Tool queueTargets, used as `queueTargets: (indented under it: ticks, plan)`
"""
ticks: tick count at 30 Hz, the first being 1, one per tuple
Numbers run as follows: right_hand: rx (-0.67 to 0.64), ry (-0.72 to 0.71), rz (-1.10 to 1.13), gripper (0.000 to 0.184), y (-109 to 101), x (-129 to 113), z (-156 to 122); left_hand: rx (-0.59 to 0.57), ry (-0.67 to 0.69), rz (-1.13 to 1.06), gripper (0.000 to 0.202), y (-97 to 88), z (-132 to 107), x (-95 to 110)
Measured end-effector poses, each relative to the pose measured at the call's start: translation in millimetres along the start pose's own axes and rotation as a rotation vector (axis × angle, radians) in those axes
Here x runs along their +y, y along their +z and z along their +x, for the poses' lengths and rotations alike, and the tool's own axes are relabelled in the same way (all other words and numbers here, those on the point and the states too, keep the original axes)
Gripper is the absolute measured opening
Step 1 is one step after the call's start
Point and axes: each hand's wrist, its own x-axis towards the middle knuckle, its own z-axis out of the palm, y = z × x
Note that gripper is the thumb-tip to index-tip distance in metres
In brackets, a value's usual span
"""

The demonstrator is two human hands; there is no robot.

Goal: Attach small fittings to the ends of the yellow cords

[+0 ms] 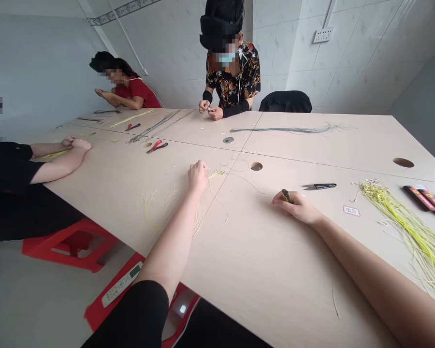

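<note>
My left hand (198, 178) is over the table with its fingers closed. What they pinch, if anything, is too small to make out. Right beside it lies a small bunch of knotted yellow cord ends (217, 173). Loose yellow cords (152, 224) curl over the tabletop around my left forearm. My right hand (297, 208) rests on the table, wrapped round a small black-and-yellow tool (286, 195) whose working end is hidden. Beyond that hand lies a pair of black thread snips (321, 186).
A thick bundle of yellow cords (395, 208) lies at right, near black-and-red tubes (420, 198) and a small label (351, 210). Round holes (403, 163) pierce the table. Red-handled pliers (157, 146) and grey strands (286, 129) lie farther off. Three other people sit around the table.
</note>
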Motion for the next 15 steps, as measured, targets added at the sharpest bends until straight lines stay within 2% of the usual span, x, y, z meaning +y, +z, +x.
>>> queueTargets:
  ticks: [5, 8, 11, 13, 15]
  plan:
    - [0.024, 0.013, 0.102, 0.038, 1.2, 7.5, 1.0, 0.108, 0.217, -0.126, 0.015, -11.9, -15.1, 29.5]
    - [0.226, -0.034, 0.119, 0.037, 2.6, 11.5, 1.5, 0.109, 0.387, -0.24, 0.013, -15.7, -35.3, 57.2]
    - [0.42, -0.094, 0.104, 0.034, 2.9, 12.1, 1.6, 0.061, 0.582, -0.419, 0.009, -10.6, -60.1, 82.1]
    - [0.419, -0.121, 0.106, 0.034, 2.6, 10.3, 1.0, 0.016, 0.674, -0.567, 0.009, -2.9, -76.4, 94.7]
    - [0.362, -0.135, 0.099, 0.034, 2.4, 7.4, -0.5, -0.037, 0.716, -0.684, 0.011, 6.2, -90.3, 103.8]
